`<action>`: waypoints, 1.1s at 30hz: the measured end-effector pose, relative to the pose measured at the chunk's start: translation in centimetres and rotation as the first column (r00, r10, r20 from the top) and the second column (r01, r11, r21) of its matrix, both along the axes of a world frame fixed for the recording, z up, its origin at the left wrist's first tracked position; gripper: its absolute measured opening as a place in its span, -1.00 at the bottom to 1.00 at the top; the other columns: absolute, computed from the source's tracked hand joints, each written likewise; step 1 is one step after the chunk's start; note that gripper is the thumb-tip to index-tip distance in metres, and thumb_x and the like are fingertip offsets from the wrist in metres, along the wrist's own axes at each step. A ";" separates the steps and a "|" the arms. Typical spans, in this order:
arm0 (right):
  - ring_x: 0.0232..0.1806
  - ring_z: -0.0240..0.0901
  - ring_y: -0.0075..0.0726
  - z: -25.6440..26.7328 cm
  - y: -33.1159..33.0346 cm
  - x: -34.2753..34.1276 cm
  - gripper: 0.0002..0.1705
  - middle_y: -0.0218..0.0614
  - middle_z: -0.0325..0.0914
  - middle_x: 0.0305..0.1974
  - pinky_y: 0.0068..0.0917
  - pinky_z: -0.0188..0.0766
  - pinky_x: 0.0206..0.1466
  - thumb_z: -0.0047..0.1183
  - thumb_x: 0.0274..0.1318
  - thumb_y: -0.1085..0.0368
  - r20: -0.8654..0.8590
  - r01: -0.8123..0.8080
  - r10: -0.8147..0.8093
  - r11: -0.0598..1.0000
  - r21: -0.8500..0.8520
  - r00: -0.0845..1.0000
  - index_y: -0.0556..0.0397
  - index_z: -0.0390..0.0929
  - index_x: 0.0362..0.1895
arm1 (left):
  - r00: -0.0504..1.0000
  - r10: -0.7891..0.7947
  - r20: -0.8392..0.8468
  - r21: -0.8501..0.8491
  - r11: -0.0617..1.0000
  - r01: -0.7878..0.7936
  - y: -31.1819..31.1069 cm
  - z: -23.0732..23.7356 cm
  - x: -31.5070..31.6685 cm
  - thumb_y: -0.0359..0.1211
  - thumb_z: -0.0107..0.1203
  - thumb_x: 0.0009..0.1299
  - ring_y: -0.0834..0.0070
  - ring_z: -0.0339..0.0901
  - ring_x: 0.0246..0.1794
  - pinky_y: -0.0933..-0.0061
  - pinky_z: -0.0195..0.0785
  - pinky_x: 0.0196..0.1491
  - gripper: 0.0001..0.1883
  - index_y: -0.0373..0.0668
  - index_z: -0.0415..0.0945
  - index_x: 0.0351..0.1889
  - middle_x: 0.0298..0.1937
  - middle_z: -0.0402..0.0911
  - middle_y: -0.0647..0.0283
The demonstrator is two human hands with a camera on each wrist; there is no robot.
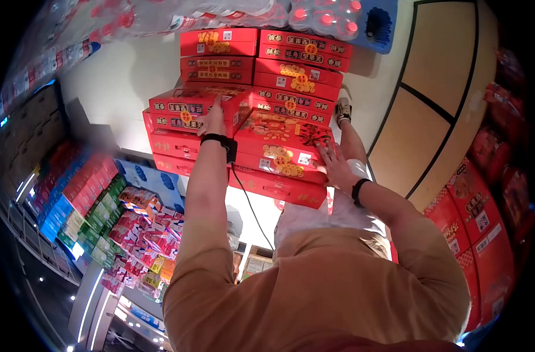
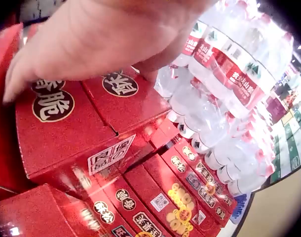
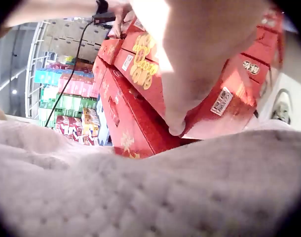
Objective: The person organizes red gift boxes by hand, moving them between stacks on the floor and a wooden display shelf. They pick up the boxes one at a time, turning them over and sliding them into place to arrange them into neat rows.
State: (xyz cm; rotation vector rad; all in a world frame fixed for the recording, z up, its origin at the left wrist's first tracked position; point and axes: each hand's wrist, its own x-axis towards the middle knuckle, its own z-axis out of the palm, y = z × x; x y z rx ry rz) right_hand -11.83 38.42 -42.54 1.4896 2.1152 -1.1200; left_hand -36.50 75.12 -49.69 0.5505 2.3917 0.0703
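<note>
The left hand (image 1: 213,121) is at the right end of two stacked red gift boxes (image 1: 175,114) on the left of the pile. In the left wrist view that hand (image 2: 106,37) spans the boxes (image 2: 66,131), fingers over one side and thumb at the other. On the near right, the right hand (image 1: 338,170) grips the corner of a red box (image 1: 282,136), fingers spread across its top. The right wrist view shows this hand's (image 3: 195,59) thumb at the box's (image 3: 214,116) lower edge, above a wedge-shaped gap over another red box (image 3: 126,116).
More red boxes (image 1: 302,56) stand stacked behind. Beyond them are wrapped water bottles (image 1: 326,17) and a blue crate (image 1: 376,23). Colourful cartons (image 1: 91,188) lie at left, with a wood-coloured panel (image 1: 434,53) at right. A black cable (image 1: 253,205) hangs from the left wrist.
</note>
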 end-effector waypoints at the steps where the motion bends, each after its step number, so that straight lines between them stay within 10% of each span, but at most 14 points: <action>1: 0.62 -0.31 0.45 -0.1 -0.1 0.0 0.30 0.10 -0.32 0.64 0.29 -0.27 0.61 0.36 -0.24 -0.42 -0.008 0.006 -0.006 1.000 0.021 1.000 -0.52 0.02 0.61 | 1.000 0.002 -0.026 -0.013 1.000 -0.002 -0.1 0.9 1.1 0.37 0.43 -0.03 -0.12 -0.20 0.63 0.01 0.02 0.52 0.57 -0.07 -0.52 0.66 0.64 -0.54 -0.26; 6: 0.61 -0.28 0.45 0.5 0.4 1.3 0.38 0.14 -0.29 0.62 0.33 -0.28 0.59 0.41 -0.26 -0.37 -0.050 0.065 -0.065 0.998 -0.001 0.997 -0.31 -0.01 0.63 | 0.997 0.071 -0.011 0.088 0.994 -0.069 0.5 -2.6 -0.7 0.21 0.42 0.11 -0.01 0.08 0.55 0.02 0.24 0.42 0.47 -0.08 -0.57 0.65 0.61 -0.16 -0.28; 8: 0.61 -0.26 0.46 1.3 1.0 1.7 0.39 0.15 -0.28 0.62 0.36 -0.26 0.58 0.42 -0.28 -0.36 -0.033 0.111 -0.111 0.994 -0.018 0.993 -0.31 -0.02 0.63 | 0.929 0.174 0.327 0.189 0.951 -0.245 -0.1 0.3 1.5 0.01 0.45 0.16 0.07 0.45 0.30 0.08 0.48 0.24 0.47 -0.09 -0.70 0.61 0.51 0.14 -0.20; 10: 0.60 -0.23 0.49 1.5 1.5 2.0 0.41 0.15 -0.26 0.62 0.40 -0.25 0.56 0.42 -0.30 -0.36 0.005 0.177 -0.177 0.984 0.008 0.984 -0.31 -0.03 0.64 | 0.934 0.174 0.311 0.216 0.944 -0.248 -0.2 -1.0 0.4 -0.07 0.45 0.17 0.09 0.54 0.18 0.12 0.55 0.16 0.47 -0.08 -0.75 0.59 0.46 0.22 -0.17; 21: 0.55 -0.19 0.65 0.0 -0.3 0.7 0.55 0.29 -0.26 0.60 0.47 -0.29 0.56 0.52 -0.48 -0.33 0.007 0.143 -0.144 0.989 0.037 0.990 -0.38 -0.09 0.65 | 0.737 0.065 0.672 0.142 0.966 -0.214 5.4 -4.1 -6.3 -0.26 0.32 0.22 0.20 0.69 -0.13 0.03 0.64 -0.05 -0.08 -0.14 -0.10 0.42 -0.14 0.65 0.07; 23: 0.56 -0.19 0.64 -0.1 -0.6 1.1 0.54 0.31 -0.25 0.59 0.47 -0.29 0.56 0.51 -0.47 -0.35 -0.002 0.196 -0.197 0.976 0.092 0.980 -0.39 -0.09 0.65 | 0.607 0.007 0.794 0.098 0.985 -0.140 5.5 2.9 -2.7 -0.22 0.22 0.29 0.15 0.69 -0.05 0.02 0.60 0.05 -0.34 -0.13 0.19 0.32 -0.01 0.67 0.05; 26: 0.47 0.03 0.53 0.2 0.2 1.8 0.54 0.28 -0.07 0.53 0.42 -0.09 0.49 0.50 -0.44 -0.35 0.026 0.174 -0.177 0.981 0.087 0.984 -0.39 -0.12 0.66 | 0.774 -0.053 0.631 0.197 0.976 -0.094 5.4 11.1 1.2 -0.12 0.04 0.39 0.11 0.60 0.17 0.03 0.44 0.28 -0.48 -0.18 0.46 0.25 0.19 0.63 0.07; 33: 0.35 0.16 0.34 2.4 2.9 5.2 0.36 0.25 0.10 0.40 0.39 0.26 0.27 0.46 -0.32 -0.09 -0.069 0.170 -0.162 0.977 0.130 0.984 -0.37 -0.03 0.63 | 0.714 -0.266 0.648 0.396 0.918 -0.018 0.2 22.6 -1.5 -0.19 0.04 0.44 0.17 0.66 0.04 0.09 0.57 0.12 -0.55 -0.29 0.48 0.17 0.07 0.67 0.05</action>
